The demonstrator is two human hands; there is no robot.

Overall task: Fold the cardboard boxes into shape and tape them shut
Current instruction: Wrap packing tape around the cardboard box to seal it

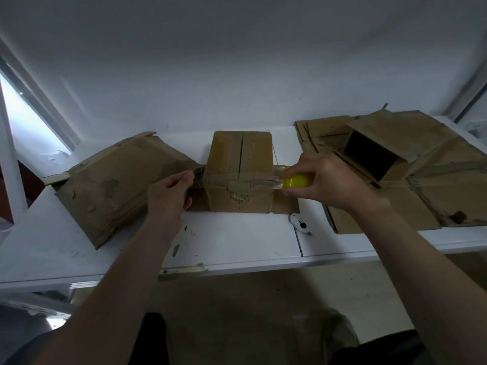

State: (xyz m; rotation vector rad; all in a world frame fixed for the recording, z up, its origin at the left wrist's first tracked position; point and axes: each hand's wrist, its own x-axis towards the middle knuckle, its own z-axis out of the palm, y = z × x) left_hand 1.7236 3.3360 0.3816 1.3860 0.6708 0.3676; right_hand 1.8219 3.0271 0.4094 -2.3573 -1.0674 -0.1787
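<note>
Stretching clear tape (237, 177) sideways across the box (238, 148) mid-frame, pinching the loose end with the left hand (168, 192) at its left, gripping the yellow roll (296, 180) with the right hand (324, 177) opposite.

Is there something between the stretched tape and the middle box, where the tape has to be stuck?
Nothing visible is in the way. The tape runs from the left hand, which pinches its end, straight across the middle box to the yellow roll held in the right hand.
</note>
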